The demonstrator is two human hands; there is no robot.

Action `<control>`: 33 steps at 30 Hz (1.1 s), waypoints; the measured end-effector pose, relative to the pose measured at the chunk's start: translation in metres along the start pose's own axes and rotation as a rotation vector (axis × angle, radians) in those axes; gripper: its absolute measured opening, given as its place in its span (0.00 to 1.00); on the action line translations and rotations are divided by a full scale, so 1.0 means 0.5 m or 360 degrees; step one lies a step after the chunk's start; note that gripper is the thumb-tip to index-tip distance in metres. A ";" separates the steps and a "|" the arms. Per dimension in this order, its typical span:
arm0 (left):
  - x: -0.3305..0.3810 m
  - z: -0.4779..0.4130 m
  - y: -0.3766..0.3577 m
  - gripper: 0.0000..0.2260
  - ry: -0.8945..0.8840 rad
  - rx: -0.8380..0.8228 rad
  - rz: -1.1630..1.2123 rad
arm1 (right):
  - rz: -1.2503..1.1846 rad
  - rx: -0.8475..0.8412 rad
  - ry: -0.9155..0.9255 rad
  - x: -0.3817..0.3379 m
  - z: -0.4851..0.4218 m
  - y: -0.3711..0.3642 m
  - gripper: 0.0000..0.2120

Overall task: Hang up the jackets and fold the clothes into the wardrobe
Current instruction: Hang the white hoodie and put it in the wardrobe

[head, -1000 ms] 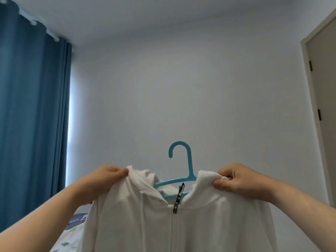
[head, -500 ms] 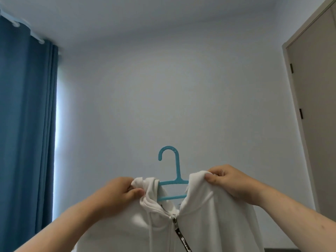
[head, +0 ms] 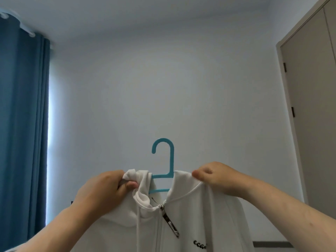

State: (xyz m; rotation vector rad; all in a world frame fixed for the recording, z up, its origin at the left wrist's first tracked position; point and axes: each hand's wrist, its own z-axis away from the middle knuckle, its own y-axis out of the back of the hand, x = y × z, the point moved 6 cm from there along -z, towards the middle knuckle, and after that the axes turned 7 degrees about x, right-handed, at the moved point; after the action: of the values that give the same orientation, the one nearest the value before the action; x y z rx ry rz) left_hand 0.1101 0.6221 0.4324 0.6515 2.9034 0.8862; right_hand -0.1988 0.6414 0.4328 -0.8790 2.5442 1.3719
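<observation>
A white zip-up hooded jacket (head: 200, 211) hangs on a teal plastic hanger (head: 170, 160), held up in front of me. The hanger's hook points up and curls left, free of any rail. My left hand (head: 105, 190) grips the bunched hood fabric at the left of the collar. My right hand (head: 216, 177) pinches the right shoulder edge of the jacket. The zip is closed to the collar, and a dark zip pull (head: 171, 224) dangles below it. Black lettering (head: 200, 243) shows on the chest.
A wardrobe with beige doors (head: 312, 110) stands at the right, its doors closed. Blue curtains (head: 21, 124) cover the window at the left. A plain pale wall (head: 163, 88) is straight ahead.
The view has turned right, so more of the wardrobe shows. My left hand moved inward and bunched the hood at the collar. The zip pull swung from over the collar to below it.
</observation>
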 end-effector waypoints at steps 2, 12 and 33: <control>-0.005 -0.003 0.006 0.21 0.0096 0.0072 0.0056 | 0.0173 0.0046 0.0056 -0.001 0.020 -0.009 0.21; 0.070 0.010 -0.097 0.24 -0.0118 -0.0201 0.0422 | -0.0301 0.0145 -0.0213 0.107 0.084 0.014 0.08; 0.479 -0.182 -0.751 0.19 -0.0465 -0.0050 0.0528 | -0.0225 0.0344 -0.0502 0.792 0.032 0.060 0.22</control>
State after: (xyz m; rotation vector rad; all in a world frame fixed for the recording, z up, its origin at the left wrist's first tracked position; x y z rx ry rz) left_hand -0.2655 0.3897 0.3255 1.1742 2.5589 0.7805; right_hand -0.5440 0.4948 0.3012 -0.7232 2.2883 1.0735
